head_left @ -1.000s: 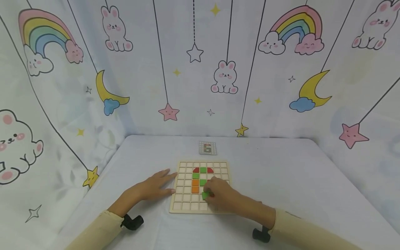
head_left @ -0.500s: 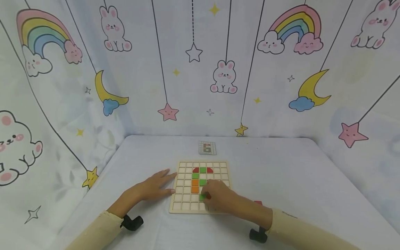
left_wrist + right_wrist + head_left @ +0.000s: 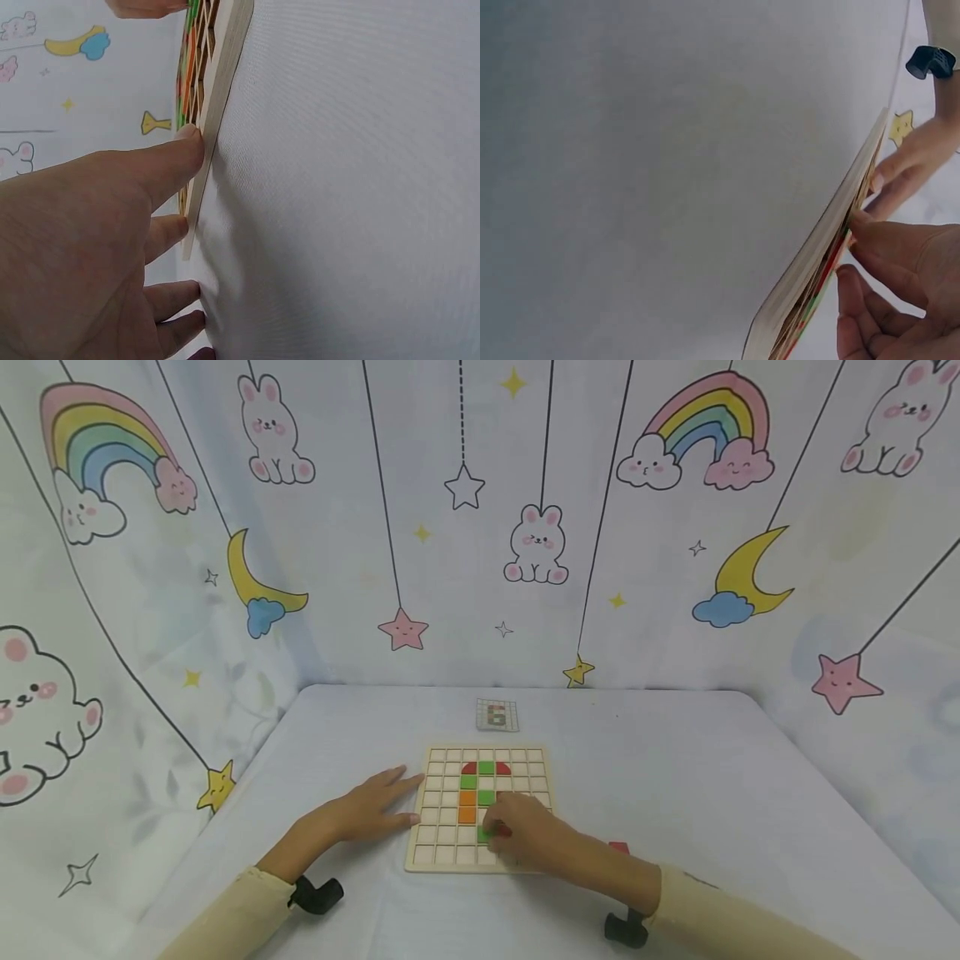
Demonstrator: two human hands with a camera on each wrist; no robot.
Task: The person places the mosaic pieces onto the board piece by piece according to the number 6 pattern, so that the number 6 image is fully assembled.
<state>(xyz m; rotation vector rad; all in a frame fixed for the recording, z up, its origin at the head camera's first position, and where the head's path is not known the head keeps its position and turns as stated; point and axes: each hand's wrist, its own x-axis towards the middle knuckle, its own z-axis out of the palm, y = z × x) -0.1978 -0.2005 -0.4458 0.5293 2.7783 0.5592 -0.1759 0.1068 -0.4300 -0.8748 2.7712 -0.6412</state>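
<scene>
A wooden grid board (image 3: 435,857) lies on the table with several green, orange and red tiles set in its cells. My right hand (image 3: 528,831) is over the board's lower middle, its thumb and fingertips at a green tile (image 3: 484,834) low in the grid. That tile lies level with its cell and is partly covered by the fingers. Some red shows beneath the same hand. At the board's left edge my left hand (image 3: 367,806) has its fingers spread. In the left wrist view its thumb (image 3: 180,154) touches the frame.
A small card (image 3: 497,716) with a coloured pattern on a grid lies behind the board. A red tile (image 3: 618,847) is on the white cloth beside my right forearm, partly hidden by it. A printed curtain stands behind the table.
The green tile in my right hand has gone from tilted to level in the lower grid, and the hand has lowered slightly. The red tile beside the forearm has come into view. My left hand stays put.
</scene>
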